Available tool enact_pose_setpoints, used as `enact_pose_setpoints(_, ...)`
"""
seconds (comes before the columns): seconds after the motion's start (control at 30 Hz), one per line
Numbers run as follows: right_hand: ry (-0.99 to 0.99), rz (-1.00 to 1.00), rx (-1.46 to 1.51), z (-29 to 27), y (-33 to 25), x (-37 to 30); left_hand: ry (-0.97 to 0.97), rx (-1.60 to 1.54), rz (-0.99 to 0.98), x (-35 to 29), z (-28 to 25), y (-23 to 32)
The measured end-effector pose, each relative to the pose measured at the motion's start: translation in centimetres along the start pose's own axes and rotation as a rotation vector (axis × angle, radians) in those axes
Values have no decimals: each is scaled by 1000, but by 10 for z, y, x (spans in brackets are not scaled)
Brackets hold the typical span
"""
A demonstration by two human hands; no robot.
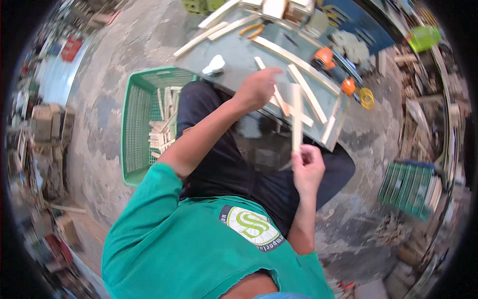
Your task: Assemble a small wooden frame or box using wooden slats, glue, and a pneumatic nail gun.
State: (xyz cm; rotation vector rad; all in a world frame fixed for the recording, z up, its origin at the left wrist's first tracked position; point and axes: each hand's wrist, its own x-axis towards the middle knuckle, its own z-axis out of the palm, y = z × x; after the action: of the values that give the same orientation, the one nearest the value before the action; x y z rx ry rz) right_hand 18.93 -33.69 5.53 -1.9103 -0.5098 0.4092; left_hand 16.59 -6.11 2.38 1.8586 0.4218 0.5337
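My right hand (307, 167) pinches the lower end of a pale wooden strip (297, 117), which stands out away from me above the near edge of the work table (231, 55). Over that table my left hand (256, 92) reaches in with its index finger stretched out across a thin wooden strip (283, 102). Its other fingers are partly hidden, and I see nothing plainly gripped in it. Beside both hands another strip (307, 94) slants over the tabletop, and a short crosspiece (303, 118) lies under the held strip.
Left of my knee stands a green plastic basket (127, 129) with many short wood pieces. Orange-handled pliers (252, 31), a white object (215, 65), and an orange-and-grey tool (323, 59) with a yellow coiled hose (366, 98) lie about the table. A green crate (406, 189) is at right.
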Motion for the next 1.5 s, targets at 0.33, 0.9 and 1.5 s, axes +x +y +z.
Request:
enact_pose_setpoints(0.33,30,87,154,-10,-3,10,-56,982,442,42,-48,-20)
enact_pose_setpoints(0.9,-69,-311,-534,58,-3,105,515,586,-987,-335,-140,-241)
enact_pose_setpoints(1.5,-216,-342,-537,68,-9,122,498,296,-834,-424,-130,-430)
